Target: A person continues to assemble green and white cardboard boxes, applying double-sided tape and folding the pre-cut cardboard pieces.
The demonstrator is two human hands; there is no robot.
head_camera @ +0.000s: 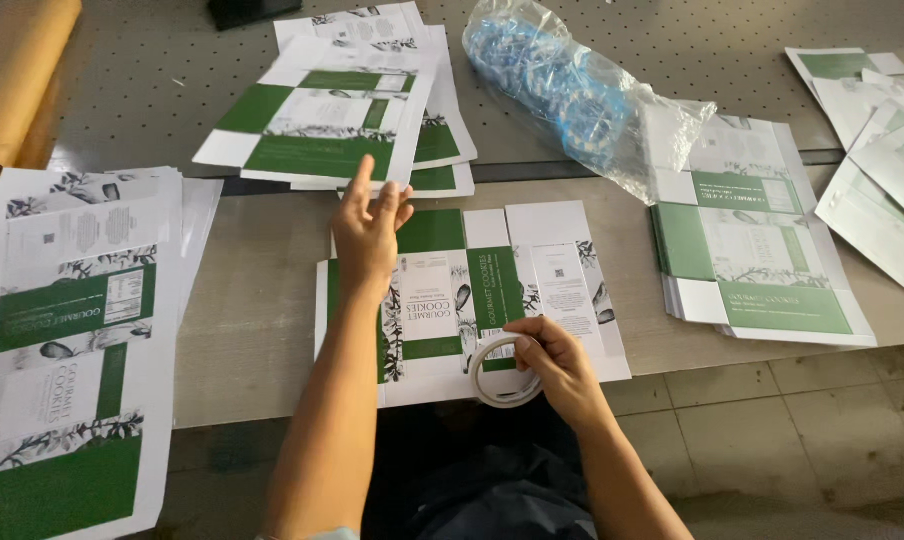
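A flat, unfolded green and white carton sheet (532, 290) lies on the table in front of me. My left hand (368, 232) rests flat on its left part, fingers spread and pointing away. My right hand (557, 362) grips a roll of white tape (495, 372) at the sheet's near edge, with the roll partly over the table's front edge.
Stacks of the same printed carton sheets lie at the left (67, 330), at the back middle (332, 110), at the right (752, 250) and far right (882, 170). A clear plastic bag with blue rings (572, 90) lies behind. Brown paper (17, 70) sits at the top left. Tiled floor (772, 430) shows below.
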